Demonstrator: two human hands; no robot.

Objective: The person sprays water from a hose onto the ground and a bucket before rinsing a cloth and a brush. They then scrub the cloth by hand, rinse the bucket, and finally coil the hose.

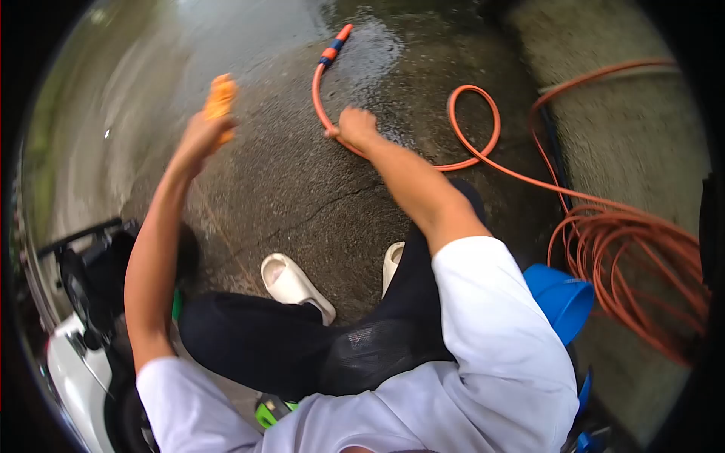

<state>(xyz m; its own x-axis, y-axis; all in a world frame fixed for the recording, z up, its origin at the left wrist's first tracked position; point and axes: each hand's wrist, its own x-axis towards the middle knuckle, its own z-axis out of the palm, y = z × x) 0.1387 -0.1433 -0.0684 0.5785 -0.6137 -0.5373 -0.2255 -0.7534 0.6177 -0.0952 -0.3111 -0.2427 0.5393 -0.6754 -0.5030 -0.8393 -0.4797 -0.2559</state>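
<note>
My left hand [201, 139] is raised over the wet ground at the upper left, its fingers closed around a bunched orange cloth [221, 98]. My right hand [357, 127] grips an orange garden hose [319, 97] a short way behind its end. At that end sits an orange and dark blue hose connector [330, 54], pointing away from me. Beyond my right hand the hose [474, 155] runs right and makes a loop. Whether water comes out of the connector cannot be made out.
A tangled pile of hose [627, 253] lies on the right beside a blue bucket [560, 298]. A white and black vehicle [79, 370], partly visible, stands at lower left. Cream slippers [296, 287] are on my feet. A raised concrete strip [627, 143] borders the wet pavement [287, 174].
</note>
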